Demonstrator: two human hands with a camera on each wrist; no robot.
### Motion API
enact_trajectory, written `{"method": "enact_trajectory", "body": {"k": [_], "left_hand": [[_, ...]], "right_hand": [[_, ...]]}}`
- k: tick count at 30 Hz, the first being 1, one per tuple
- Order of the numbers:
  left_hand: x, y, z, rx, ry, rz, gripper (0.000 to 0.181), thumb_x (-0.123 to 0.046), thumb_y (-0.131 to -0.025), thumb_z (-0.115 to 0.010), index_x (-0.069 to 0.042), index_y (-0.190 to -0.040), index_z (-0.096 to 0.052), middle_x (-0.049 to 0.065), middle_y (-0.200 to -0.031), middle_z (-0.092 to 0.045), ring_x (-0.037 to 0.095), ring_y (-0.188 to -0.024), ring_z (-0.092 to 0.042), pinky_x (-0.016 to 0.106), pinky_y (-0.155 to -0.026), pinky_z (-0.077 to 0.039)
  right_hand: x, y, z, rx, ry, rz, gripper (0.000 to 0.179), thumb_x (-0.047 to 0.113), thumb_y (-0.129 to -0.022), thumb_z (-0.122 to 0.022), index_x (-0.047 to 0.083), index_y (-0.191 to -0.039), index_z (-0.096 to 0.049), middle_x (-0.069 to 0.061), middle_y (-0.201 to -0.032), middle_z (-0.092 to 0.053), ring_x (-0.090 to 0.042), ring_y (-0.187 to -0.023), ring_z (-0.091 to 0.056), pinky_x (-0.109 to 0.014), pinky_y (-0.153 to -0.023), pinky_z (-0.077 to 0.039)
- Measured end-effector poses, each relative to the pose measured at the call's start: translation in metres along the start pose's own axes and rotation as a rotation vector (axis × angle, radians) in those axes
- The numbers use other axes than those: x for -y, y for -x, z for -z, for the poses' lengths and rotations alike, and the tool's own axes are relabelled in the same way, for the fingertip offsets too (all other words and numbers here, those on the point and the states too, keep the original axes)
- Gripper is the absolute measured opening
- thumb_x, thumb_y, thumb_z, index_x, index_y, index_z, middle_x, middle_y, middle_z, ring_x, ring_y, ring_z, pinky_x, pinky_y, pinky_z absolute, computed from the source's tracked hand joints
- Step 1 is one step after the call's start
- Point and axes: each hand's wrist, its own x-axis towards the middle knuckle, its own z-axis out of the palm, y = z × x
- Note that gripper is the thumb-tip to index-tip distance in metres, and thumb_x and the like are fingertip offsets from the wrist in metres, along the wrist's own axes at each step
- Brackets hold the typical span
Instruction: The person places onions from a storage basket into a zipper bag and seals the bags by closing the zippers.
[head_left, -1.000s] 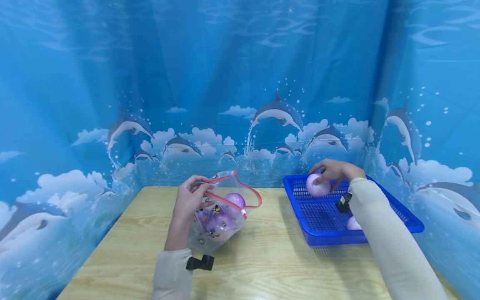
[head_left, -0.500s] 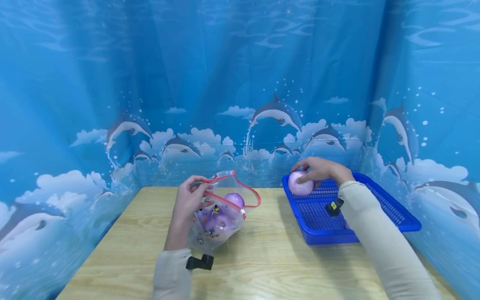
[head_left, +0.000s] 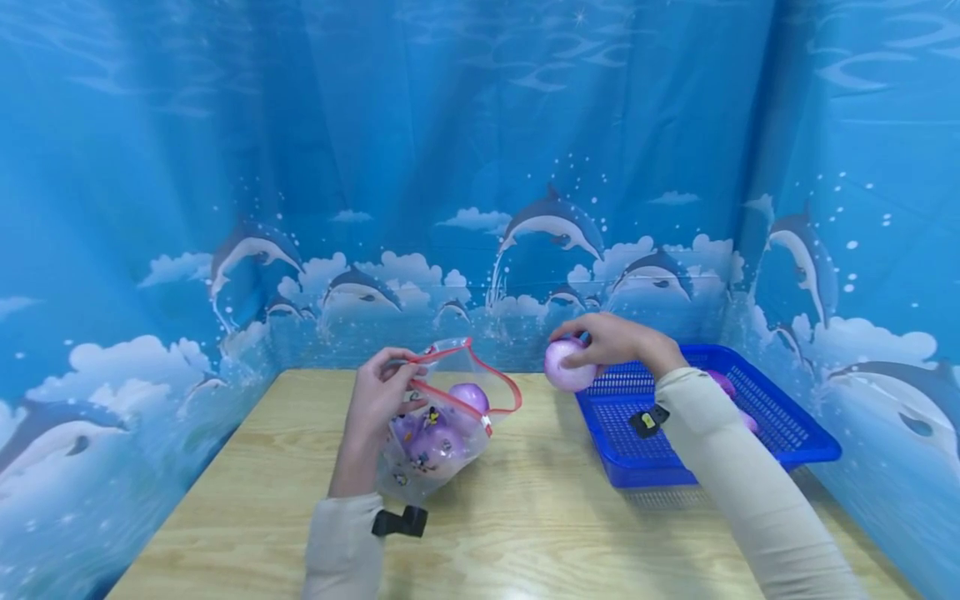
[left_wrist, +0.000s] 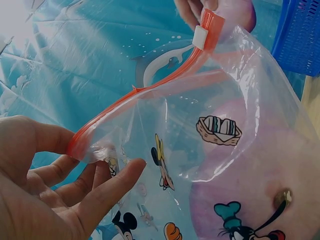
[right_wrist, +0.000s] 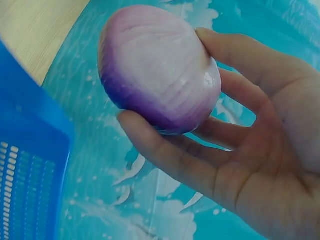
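My left hand (head_left: 377, 396) pinches the red-edged rim of a clear zip bag (left_wrist: 165, 115) printed with cartoon figures; a white slider (left_wrist: 200, 37) sits on the zip. The bag's mouth gapes, and several purple round onions (head_left: 442, 443) lie inside it. With thumb and fingers, my right hand (head_left: 618, 342) grips a purple and whitish onion (right_wrist: 160, 70), held up between the bag and the blue basket (head_left: 637, 475), just off the basket's left rim. Other purple onions (head_left: 722, 382) lie in the basket, partly hidden by my right forearm.
The blue mesh-sided basket stands at the right on a light wooden table (head_left: 525, 533). A blue curtain (head_left: 420, 167) printed with dolphins hangs behind the table and along both sides.
My right hand has carried the onion leftward, from over the basket to beyond its left rim. More of the basket's right part now shows. The left hand and bag have barely moved.
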Motion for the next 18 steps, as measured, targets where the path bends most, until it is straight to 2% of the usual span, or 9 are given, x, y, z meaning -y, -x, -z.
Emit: {"method": "enact_trajectory", "body": {"k": [10, 18], "left_hand": [[0.000, 0.001, -0.001, -0.009, -0.019, -0.004, 0.017, -0.018, -0.106, -0.058, -0.009, -0.118, -0.064, 0.011, -0.107, -0.071, 0.016, -0.086, -0.069, 0.035, -0.076, -0.069], [-0.001, 0.001, 0.000, -0.004, -0.014, -0.015, 0.017, -0.017, -0.106, -0.058, -0.008, -0.118, -0.064, 0.010, -0.106, -0.072, 0.016, -0.085, -0.069, 0.036, -0.076, -0.069]], "right_hand": [[0.028, -0.003, -0.004, -0.044, -0.021, 0.105, 0.047, 0.029, -0.096, -0.074, 0.017, -0.140, -0.064, -0.013, -0.136, -0.066, -0.029, -0.113, -0.064, -0.041, -0.090, -0.064], [0.045, -0.005, -0.004, -0.044, -0.023, 0.153, 0.047, 0.030, -0.096, -0.074, 0.017, -0.140, -0.064, -0.012, -0.132, -0.068, -0.028, -0.110, -0.063, -0.037, -0.084, -0.064]]}}
